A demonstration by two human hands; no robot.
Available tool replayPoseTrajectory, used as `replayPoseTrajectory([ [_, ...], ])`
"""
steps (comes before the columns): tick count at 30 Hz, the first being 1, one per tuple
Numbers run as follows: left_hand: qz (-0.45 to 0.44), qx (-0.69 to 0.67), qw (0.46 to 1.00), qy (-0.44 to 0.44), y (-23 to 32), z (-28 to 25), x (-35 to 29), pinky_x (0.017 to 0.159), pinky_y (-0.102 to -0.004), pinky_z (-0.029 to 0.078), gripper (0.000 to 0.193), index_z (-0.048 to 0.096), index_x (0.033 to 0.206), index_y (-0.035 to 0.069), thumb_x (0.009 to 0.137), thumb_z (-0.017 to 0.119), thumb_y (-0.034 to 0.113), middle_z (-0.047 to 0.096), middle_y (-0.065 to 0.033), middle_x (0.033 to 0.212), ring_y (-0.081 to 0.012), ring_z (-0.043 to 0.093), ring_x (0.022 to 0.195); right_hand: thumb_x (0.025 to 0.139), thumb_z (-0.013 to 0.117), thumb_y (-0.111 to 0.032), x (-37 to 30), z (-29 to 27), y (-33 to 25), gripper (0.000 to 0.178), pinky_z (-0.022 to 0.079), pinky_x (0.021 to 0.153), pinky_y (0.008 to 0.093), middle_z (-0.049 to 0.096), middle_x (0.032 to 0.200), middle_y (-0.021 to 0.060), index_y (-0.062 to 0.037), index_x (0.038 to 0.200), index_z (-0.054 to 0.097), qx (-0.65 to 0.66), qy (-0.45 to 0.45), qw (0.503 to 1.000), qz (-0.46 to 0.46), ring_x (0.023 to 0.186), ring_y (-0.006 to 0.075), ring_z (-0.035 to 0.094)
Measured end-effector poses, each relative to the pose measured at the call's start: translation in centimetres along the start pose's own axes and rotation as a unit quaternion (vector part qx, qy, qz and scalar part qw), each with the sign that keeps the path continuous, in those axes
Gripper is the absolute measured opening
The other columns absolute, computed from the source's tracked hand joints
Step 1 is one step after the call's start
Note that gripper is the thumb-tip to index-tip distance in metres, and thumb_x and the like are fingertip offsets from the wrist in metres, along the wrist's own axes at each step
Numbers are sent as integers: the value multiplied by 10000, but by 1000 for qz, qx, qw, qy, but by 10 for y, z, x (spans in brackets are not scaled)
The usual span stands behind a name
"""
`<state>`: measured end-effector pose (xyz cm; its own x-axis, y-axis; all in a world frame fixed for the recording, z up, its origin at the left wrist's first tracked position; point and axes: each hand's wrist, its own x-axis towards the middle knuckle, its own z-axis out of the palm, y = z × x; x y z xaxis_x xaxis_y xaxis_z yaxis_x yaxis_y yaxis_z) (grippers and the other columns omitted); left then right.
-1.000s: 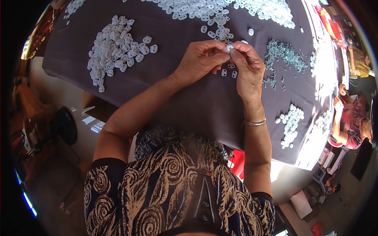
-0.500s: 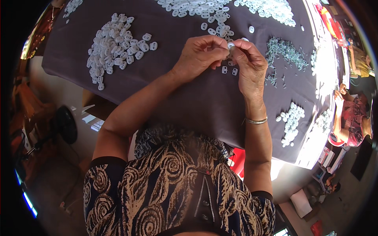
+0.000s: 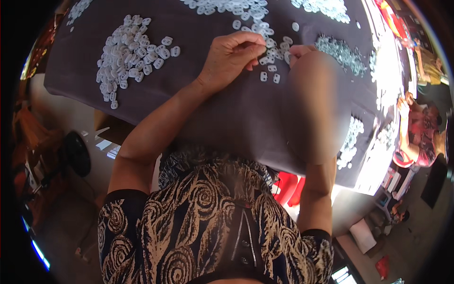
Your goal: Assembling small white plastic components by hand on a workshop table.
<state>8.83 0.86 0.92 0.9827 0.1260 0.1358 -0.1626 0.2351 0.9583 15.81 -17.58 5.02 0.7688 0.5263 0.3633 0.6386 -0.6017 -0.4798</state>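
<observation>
My left hand hovers over the dark cloth with thumb and fingertips pinched together. Whatever sits in that pinch, if anything, is too small or hidden to make out. Beside its fingertips lies a loose cluster of small white oval plastic pieces with two holes. My right hand is mostly smeared over, with only some fingers showing between that cluster and a heap of small metal screws or pins. What the right fingers hold cannot be seen.
A large heap of white two-holed pieces lies on the left of the dark tablecloth. More heaps of white pieces spread along the far side. A smaller white heap is at right. Another person sits beyond the right edge.
My hands were together on one small white piece; now they are apart. The right hand has moved rightward toward the screws or pins. The left stays pinched, and the whole view has shifted slightly.
</observation>
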Motion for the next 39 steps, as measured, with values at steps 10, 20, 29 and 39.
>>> replayPoseTrajectory([
  [10,9,79,997,2,-5,0,-1,510,-180,447,90,645,949,36,897,591,85,597,-4,828,-47,545,625,818,623,-17,-5,-25,1,146,368,454,187,604,756,27,16,957,651,406,-7,871,277,565,45,473],
  [20,39,118,992,-16,-2,3,-1,551,-189,446,91,632,956,27,906,571,73,569,-3,839,-51,528,625,823,638,-70,-14,-14,24,146,350,431,192,595,762,23,6,947,644,474,-20,803,361,584,44,460],
  [29,48,150,987,-28,-2,-3,-4,557,-171,435,140,633,1017,59,913,543,31,558,12,866,-41,510,657,841,613,-102,-23,-42,45,126,314,442,176,573,687,-19,-42,940,663,235,75,930,273,554,11,422],
  [39,30,141,989,-25,-1,1,-3,579,-197,435,124,623,1004,39,894,567,52,573,-8,857,-56,522,645,807,625,26,-47,-38,28,57,421,643,194,567,779,-15,4,859,633,110,-56,978,171,698,48,513],
])
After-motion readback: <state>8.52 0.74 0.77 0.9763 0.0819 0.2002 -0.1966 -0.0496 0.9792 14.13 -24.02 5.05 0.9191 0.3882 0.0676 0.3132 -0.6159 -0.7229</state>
